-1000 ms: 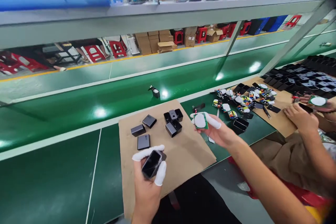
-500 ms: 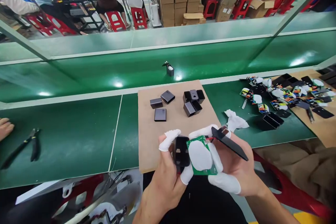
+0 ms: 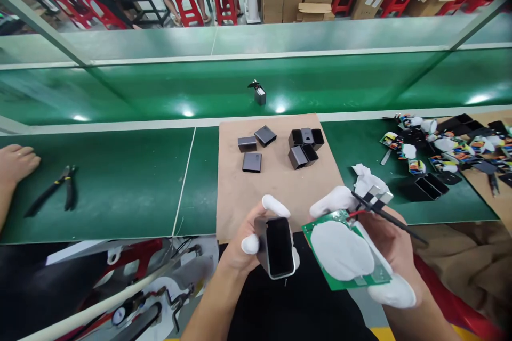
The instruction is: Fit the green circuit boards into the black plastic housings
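Note:
White finger cots cover the fingertips of both my hands. My left hand point(image 3: 244, 248) is closed round a dark grey plastic housing point(image 3: 263, 248), whose open end faces me. In my right hand point(image 3: 394, 245) I grip a green circuit board point(image 3: 334, 280) by its right side. A large white pad point(image 3: 342, 250) covers much of the board. Red wires run from the board toward a thin black end cover point(image 3: 394, 218), which sticks out above my right palm. Housing and board are apart, both held above my lap.
Several grey housings point(image 3: 252, 162) lie on a brown board point(image 3: 276, 186). Cutting pliers point(image 3: 60, 186) and another person's hand point(image 3: 18, 162) are at left. A crumpled white cloth point(image 3: 366, 178) and a pile of circuit boards point(image 3: 444, 144) lie at right. One small unit point(image 3: 260, 96) sits by the green partition.
The circuit board has moved right, away from the housing, so a gap now shows between them. The housing's opening has turned toward me. The view has tilted slightly downward.

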`<state>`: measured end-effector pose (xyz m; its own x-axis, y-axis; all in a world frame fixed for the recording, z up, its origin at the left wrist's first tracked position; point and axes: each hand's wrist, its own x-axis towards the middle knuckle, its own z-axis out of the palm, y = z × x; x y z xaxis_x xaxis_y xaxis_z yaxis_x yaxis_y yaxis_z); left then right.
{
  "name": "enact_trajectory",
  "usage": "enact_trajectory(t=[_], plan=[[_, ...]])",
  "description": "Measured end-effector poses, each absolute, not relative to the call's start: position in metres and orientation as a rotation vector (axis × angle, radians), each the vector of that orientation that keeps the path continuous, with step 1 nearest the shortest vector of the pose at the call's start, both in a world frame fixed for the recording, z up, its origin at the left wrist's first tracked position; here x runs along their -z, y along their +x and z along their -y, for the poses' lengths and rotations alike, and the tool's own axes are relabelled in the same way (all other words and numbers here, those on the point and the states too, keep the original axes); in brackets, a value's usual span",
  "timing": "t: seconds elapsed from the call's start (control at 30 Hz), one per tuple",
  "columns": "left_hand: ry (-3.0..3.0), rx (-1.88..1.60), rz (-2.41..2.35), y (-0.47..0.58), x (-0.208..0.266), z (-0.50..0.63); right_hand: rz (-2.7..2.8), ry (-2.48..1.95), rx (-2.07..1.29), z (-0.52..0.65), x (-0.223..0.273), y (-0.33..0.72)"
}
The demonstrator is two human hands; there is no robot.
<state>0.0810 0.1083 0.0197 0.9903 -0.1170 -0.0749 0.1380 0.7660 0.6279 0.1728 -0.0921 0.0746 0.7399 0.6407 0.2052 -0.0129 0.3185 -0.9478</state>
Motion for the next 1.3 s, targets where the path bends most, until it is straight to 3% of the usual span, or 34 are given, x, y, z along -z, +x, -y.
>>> enact_trajectory(t=[0.13,1.3], plan=[[0.598,0.074,-0.059,0.083,-0.018,-0.098,0.683,-1.022,-0.537,0.091,-0.076,0.166],[0.629,0.069,0.000,0.086,-0.020,-0.091,1.092,-1.440,-0.150,0.076,-0.110,0.177]])
